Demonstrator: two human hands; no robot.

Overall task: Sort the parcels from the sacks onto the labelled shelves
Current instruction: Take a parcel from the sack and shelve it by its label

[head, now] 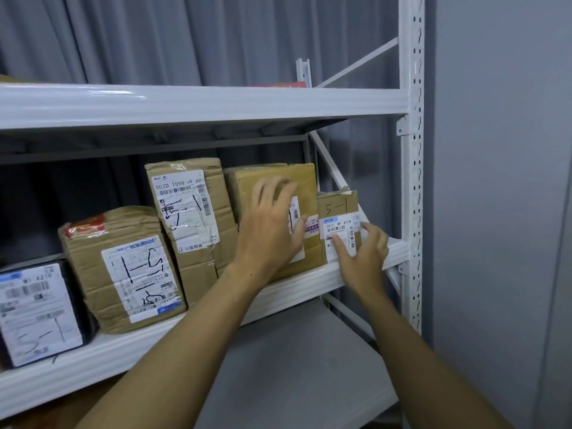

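Showing five parcels stood on edge in a row on the middle shelf (309,283) of a white metal rack (411,181), labels turned outward, likely for reading the handwritten "5-1" marks at a glance. Running left to right: a black box (37,311), a crumpled brown parcel (120,267), a tall brown box (188,212), a yellowish box (272,181) and, at the far right end and touching its neighbour, a small box (337,205). Reaching up from below with both bare forearms. With the left grip (269,224) wide, palm and spread fingers laid flat on the face of the yellowish box, probably to keep it upright; fingertips blurred. With the right grip (365,252) narrow, holding the small box at its right edge, thumb on the white label and fingers curled round the side, seemingly squaring it into the row. Judged as nearly placed, not yet let go.
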